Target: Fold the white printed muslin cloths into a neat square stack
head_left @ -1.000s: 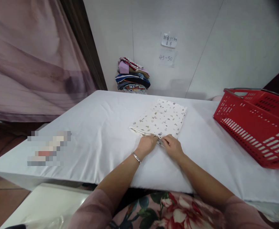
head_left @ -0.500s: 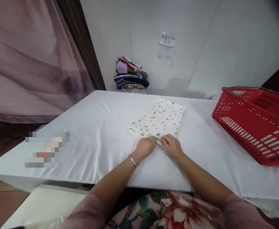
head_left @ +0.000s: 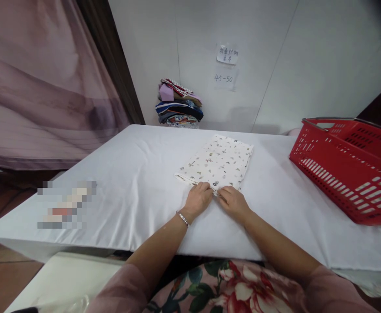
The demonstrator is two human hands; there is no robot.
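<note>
Two hands close on one printed cloth (head_left: 221, 161)

The cloth is white with small dark, green and brownish figures, folded in layers into a flat, slanted four-sided shape. It lies on the middle of the bench (head_left: 134, 187), and its near edge is slightly open at the left corner.

Compared with the earlier frame, the left hand (head_left: 198, 200) has advanced a little, and its fingers now bend over this near edge. The right hand (head_left: 235, 203) is lower and flatter; the cloth has kept its place. Each grip is closed, pinching the edge, with the fingertips partly hidden.

Well to the right stands a red basket (head_left: 333, 161); at left is a pixelated item (head_left: 67, 204). Behind the bench, a stack of fabrics (head_left: 180, 106) is near the wall (head_left: 268, 39).
</note>
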